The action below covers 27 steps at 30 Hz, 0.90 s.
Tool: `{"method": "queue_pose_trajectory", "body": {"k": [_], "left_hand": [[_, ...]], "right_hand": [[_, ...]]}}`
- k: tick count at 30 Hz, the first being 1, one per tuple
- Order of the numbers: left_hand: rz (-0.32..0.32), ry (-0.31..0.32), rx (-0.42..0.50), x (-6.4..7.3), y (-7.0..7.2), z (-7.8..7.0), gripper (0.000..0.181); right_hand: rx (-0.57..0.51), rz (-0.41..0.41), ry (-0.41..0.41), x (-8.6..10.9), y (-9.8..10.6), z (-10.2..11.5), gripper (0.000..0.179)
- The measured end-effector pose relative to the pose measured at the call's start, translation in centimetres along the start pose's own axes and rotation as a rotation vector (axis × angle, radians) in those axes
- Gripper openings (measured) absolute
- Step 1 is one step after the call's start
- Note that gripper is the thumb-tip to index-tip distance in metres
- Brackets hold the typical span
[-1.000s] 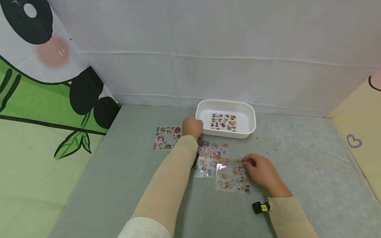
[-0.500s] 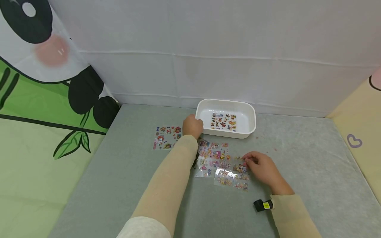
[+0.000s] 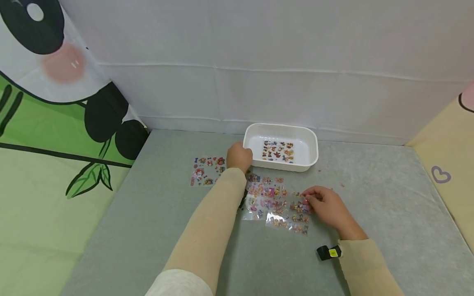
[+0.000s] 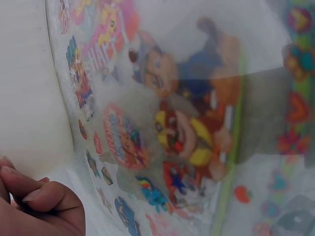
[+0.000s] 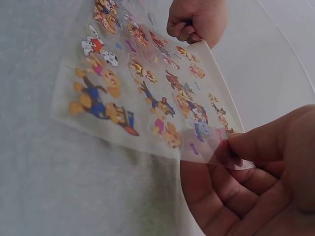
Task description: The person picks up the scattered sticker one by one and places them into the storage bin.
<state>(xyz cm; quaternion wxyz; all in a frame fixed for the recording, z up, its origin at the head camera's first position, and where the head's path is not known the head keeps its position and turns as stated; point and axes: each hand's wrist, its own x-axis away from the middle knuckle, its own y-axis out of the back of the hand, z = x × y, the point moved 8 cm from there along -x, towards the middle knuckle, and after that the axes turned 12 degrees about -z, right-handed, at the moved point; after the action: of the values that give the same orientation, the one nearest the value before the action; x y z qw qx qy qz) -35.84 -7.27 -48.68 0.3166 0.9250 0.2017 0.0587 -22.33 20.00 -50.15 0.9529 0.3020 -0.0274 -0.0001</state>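
My right hand (image 3: 326, 207) pinches the corner of a clear sticker sheet (image 5: 162, 103) between thumb and fingers. Cartoon puppies are printed on this sheet, and in the right wrist view it stands lifted and slightly tilted. In the head view it overlaps other sticker sheets (image 3: 255, 213) lying on the table. My left hand (image 3: 239, 157) stays at the near left corner of the white tray (image 3: 314, 154). In the right wrist view its fingers (image 5: 187, 32) are curled in, with nothing visible in them. Large puppy stickers fill much of the left wrist view.
One sticker sheet (image 3: 208, 171) lies left of my left hand. Another sheet (image 3: 277, 151) is inside the tray. The grey table (image 3: 370, 185) meets a white cloth backdrop (image 3: 259, 94) behind the tray. Small specks lie right of the tray.
My right hand has shifted slightly forward and to the right, and the pinched sticker sheet's near edge has moved away from me. My left hand and the tray have not moved.
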Motion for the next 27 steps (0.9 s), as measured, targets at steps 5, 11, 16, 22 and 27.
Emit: {"method": "queue_pose_trajectory", "body": {"k": [5, 11, 16, 22, 27], "left_hand": [[0.001, -0.008, 0.001, 0.0, 0.0, -0.1, 0.029], [0.006, -0.005, 0.005, 0.1, 0.2, -0.3, 0.030], [0.015, -0.004, 0.002, 0.2, 0.1, -0.3, 0.030], [-0.005, -0.008, -0.006, 0.0, 0.1, 0.0, 0.030], [-0.012, -0.003, -0.004, 0.0, 0.1, -0.1, 0.030]], "right_hand": [[-0.002, -0.016, 0.014, -0.3, 0.6, 0.6, 0.022], [-0.006, -0.020, 0.049, -1.2, 1.3, 1.5, 0.022], [0.009, -0.019, 0.076, -2.3, 1.6, 1.9, 0.021], [-0.008, 0.007, 0.127, -3.9, 1.5, 3.0, 0.022], [-0.052, 0.018, 0.143, -5.2, 1.6, 4.0, 0.022]]}}
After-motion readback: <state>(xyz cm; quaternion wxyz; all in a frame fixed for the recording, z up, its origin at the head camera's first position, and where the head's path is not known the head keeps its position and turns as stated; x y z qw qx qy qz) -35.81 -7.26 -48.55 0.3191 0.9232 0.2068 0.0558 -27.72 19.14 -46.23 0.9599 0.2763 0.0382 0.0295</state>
